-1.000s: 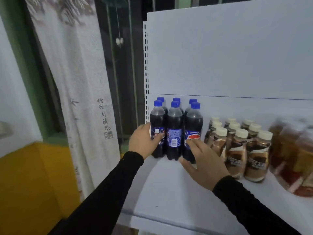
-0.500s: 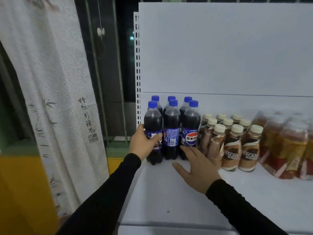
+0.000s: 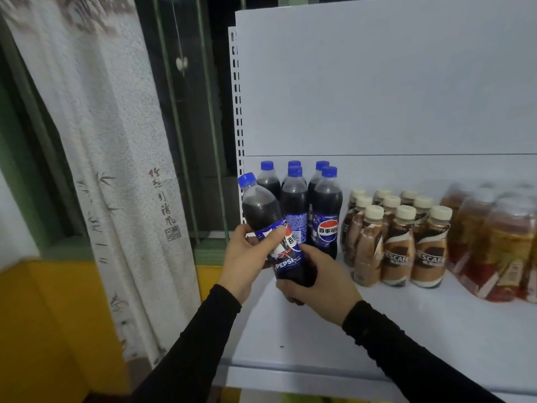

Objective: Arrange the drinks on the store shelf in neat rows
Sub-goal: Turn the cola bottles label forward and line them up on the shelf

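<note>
Cola bottle (image 3: 270, 225) tilted toward 11 o'clock, lifted for label turning probably; left hand (image 3: 247, 257) grips middle, right hand (image 3: 316, 283) cups base.

I have one cola bottle (image 3: 271, 228) lifted off the shelf (image 3: 406, 330), tilted with its blue cap leaning up and to the left, dark liquid filling it to the shoulder, its blue label reading PEPSI. Just behind and right of my grip, five more cola bottles (image 3: 311, 210) stand upright in a tight cluster against the back panel, all blue-capped, labels facing different ways. Further right of the grip, the coffee bottles (image 3: 398, 242) stand upright in three rows, cream caps, brown wrappers. Beyond those, farthest from the grip, a shrink-wrapped pack of amber drinks (image 3: 494, 242) sits blurred at the frame's edge.
</note>
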Tool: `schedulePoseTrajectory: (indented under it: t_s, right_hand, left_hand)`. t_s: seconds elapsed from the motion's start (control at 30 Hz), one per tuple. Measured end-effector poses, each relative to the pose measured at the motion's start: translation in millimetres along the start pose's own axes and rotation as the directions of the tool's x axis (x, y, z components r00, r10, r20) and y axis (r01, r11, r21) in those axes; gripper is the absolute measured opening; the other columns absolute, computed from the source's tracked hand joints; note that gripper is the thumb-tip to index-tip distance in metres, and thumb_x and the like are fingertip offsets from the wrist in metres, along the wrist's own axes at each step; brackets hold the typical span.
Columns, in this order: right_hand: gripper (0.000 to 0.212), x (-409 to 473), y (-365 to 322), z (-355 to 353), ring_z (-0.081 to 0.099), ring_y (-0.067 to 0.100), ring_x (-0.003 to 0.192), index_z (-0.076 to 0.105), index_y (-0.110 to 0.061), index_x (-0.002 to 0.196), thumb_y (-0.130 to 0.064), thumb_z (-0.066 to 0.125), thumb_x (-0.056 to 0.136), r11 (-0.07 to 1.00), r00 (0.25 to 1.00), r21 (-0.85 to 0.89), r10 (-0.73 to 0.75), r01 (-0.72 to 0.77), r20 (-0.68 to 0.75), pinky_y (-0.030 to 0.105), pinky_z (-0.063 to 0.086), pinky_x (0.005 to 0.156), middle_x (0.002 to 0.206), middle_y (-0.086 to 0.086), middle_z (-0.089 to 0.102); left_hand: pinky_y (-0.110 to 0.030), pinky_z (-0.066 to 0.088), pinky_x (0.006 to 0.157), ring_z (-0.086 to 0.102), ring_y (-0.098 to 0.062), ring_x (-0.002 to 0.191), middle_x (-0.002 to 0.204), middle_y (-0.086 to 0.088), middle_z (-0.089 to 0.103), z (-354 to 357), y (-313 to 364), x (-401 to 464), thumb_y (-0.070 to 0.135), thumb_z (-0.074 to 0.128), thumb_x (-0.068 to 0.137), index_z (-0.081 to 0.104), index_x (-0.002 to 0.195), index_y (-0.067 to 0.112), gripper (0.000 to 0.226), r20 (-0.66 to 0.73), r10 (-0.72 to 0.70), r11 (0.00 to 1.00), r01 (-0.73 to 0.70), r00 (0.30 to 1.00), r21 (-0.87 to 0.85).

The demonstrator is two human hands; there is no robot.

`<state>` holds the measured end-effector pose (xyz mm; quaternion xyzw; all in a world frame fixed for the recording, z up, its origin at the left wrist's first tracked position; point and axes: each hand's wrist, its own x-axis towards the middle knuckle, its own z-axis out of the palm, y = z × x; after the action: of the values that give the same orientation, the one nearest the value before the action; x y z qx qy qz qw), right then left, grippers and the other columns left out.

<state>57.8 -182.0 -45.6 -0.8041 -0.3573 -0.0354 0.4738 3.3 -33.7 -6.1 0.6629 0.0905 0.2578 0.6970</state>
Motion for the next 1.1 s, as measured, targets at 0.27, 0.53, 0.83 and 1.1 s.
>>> schedulePoseTrajectory:
  t_s: [0.27, 0.53, 0.83, 1.1]
  right_hand:
    - [0.046, -5.4, -0.6, -22.2, 0.065, 0.000, 0.102, 0.059, -0.040, 0.114, -0.044, 0.079, 0.072, 0.900, 0.974, 0.409, 0.061, -0.149, 0.220, 0.025, 0.056, 0.085, 0.113, -0.016, 0.068]
    - [0.055, -12.9, -1.8, -20.0, 0.065, -0.002, 0.096, 0.056, -0.037, 0.118, -0.056, 0.075, 0.070, 0.916, 0.964, 0.345, 0.125, -0.203, 0.235, 0.021, 0.054, 0.076, 0.109, -0.016, 0.067]
    - [0.051, -11.8, -4.2, -16.9, 0.068, 0.001, 0.097, 0.061, -0.035, 0.111, -0.036, 0.083, 0.066, 0.866, 0.971, 0.442, 0.183, -0.233, 0.155, 0.019, 0.054, 0.074, 0.110, -0.008, 0.071]
    - [0.037, -11.7, -4.7, -9.8, 0.064, 0.020, 0.095, 0.067, -0.022, 0.111, -0.031, 0.074, 0.076, 0.705, 0.922, 0.606, 0.197, -0.370, 0.333, 0.040, 0.045, 0.082, 0.105, 0.002, 0.073]
  left_hand:
    - [-0.038, 0.057, 0.081, 0.073, -0.018, 0.092, 0.104, -0.006, 0.076, -6.8, 5.0, 3.3, 0.030, 0.065, 0.091, 0.054, 0.128, 0.012, 0.042, 0.129, -0.080, 0.973, 0.106, 0.988, -0.204]
    - [-0.042, 0.061, 0.075, 0.074, -0.021, 0.087, 0.097, -0.006, 0.077, -7.8, 1.2, 7.1, 0.019, 0.073, 0.086, 0.055, 0.127, 0.011, 0.046, 0.116, -0.075, 0.972, 0.098, 0.990, -0.213]
    - [-0.026, 0.057, 0.068, 0.074, -0.010, 0.083, 0.094, 0.005, 0.076, -8.7, 9.7, 8.9, 0.022, 0.073, 0.087, 0.051, 0.130, 0.020, 0.048, 0.101, -0.043, 0.984, 0.059, 0.994, -0.167]
    - [-0.036, 0.059, 0.070, 0.074, -0.013, 0.075, 0.079, 0.007, 0.077, -16.9, 11.6, 4.1, 0.012, 0.071, 0.089, 0.044, 0.134, 0.013, 0.052, 0.102, -0.086, 0.968, 0.108, 0.991, -0.227]
